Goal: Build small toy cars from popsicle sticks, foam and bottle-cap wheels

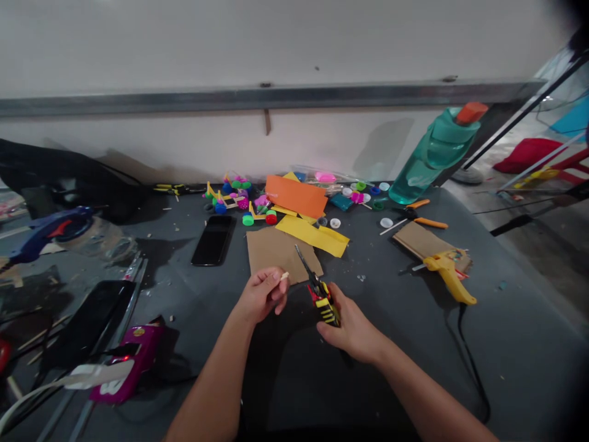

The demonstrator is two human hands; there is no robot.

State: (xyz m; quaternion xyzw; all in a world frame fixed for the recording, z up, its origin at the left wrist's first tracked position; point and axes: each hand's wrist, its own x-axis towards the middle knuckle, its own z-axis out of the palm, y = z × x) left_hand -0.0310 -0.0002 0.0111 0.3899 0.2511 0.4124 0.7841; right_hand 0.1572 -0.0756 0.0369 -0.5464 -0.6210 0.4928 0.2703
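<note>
Between the thumb and fingers of my left hand [264, 296] is a small pale piece [284, 276], which looks like a bit of wooden stick. My right hand [352, 325] is wrapped round the black, yellow and red handles of long-nose pliers [324, 302], whose jaws point up and to the left. Beneath the pliers' tip and behind my left fingers lies a brown cardboard sheet [267, 248]. A yellow paper strip [315, 235] overlaps its upper right edge, and an orange sheet [297, 195] rests beyond that.
Colourful bottle-cap pieces [234, 196] clutter the back beside a black phone [212, 240]. On the right are a yellow glue gun [446, 275], orange-handled pliers [416, 215] and a green bottle [432, 156]. At left stand a blue glue gun [55, 236] and a magenta power strip [133, 362].
</note>
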